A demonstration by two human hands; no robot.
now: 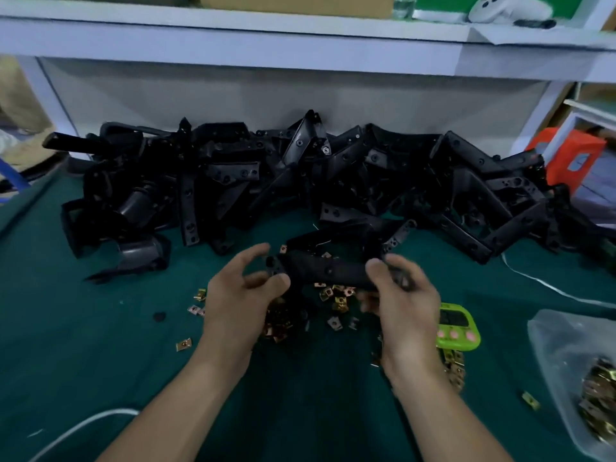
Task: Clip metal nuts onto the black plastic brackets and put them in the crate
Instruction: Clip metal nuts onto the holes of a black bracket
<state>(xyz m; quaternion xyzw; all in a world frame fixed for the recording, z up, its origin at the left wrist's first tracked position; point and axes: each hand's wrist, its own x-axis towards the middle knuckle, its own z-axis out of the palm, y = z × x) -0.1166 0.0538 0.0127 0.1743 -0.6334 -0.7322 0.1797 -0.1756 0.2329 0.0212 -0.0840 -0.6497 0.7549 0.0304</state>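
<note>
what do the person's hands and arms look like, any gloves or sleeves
The left hand and right hand are bare, with no gloves. The forearms are bare down to the frame's edge, with no sleeve, watch or band in view.

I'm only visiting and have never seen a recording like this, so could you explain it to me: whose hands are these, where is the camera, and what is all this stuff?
There is no machine here. A person works with bare hands, and the single camera sits on their head, looking forward and down. The right hand grips one end of a black bracket. The left hand is cupped at its other end, though blur hides whether it grips. Behind lies a pile of brackets on the green mat. Small metal nuts are scattered under the hands. More fill a plastic bag at the right, near a green timer. No crate is in view.
</note>
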